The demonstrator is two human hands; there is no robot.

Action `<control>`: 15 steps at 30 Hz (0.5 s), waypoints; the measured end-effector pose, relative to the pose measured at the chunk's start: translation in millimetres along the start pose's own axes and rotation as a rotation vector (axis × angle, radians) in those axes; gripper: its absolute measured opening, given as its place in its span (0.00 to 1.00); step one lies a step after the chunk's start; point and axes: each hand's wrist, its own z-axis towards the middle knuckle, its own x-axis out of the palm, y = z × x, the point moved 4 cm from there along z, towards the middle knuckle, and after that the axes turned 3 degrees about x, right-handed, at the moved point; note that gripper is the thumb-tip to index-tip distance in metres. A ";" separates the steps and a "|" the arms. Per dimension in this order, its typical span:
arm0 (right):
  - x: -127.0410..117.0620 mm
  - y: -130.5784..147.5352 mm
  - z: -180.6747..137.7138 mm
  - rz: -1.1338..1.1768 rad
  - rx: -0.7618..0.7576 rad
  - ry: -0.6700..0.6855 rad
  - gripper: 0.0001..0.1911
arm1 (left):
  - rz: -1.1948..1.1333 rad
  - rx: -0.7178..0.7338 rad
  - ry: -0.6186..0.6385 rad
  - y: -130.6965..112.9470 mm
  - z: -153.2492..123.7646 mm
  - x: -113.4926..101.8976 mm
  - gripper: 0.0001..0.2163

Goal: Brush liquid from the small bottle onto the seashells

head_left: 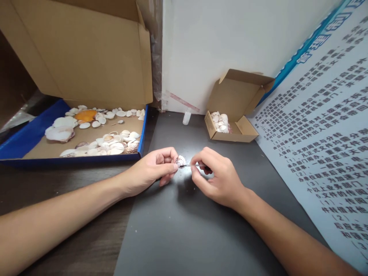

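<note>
Between the thumb and fingers of my left hand (158, 165) is a small white seashell (180, 160) with dark speckles. My right hand (217, 172) is closed around a thin metal tool (187, 165), its narrow tip pointing left and meeting the shell's lower edge. The tool's exact kind is hard to make out, and most of its handle is hidden by my fingers. Both hands are just above a dark grey mat (172, 230), on which a few pale specks lie.
At the left stands an open blue-edged cardboard box (37, 151) with several white shells and an orange shell (85, 115). A small open carton (247, 132) at the back right holds more shells. Near it is a small translucent bottle (186, 117). A printed poster (324, 153) borders the right side.
</note>
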 end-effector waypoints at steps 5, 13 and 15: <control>-1.4 -6.4 1.8 -0.095 0.107 -0.023 0.03 | 0.000 0.001 -0.010 -1.4 0.1 0.0 0.09; -2.4 4.4 -2.1 0.025 -0.055 -0.029 0.03 | -0.009 0.002 -0.011 -2.4 -0.2 1.0 0.10; -0.6 1.4 -1.5 -0.012 -0.012 -0.001 0.02 | -0.016 0.002 -0.009 -2.4 -0.1 1.0 0.10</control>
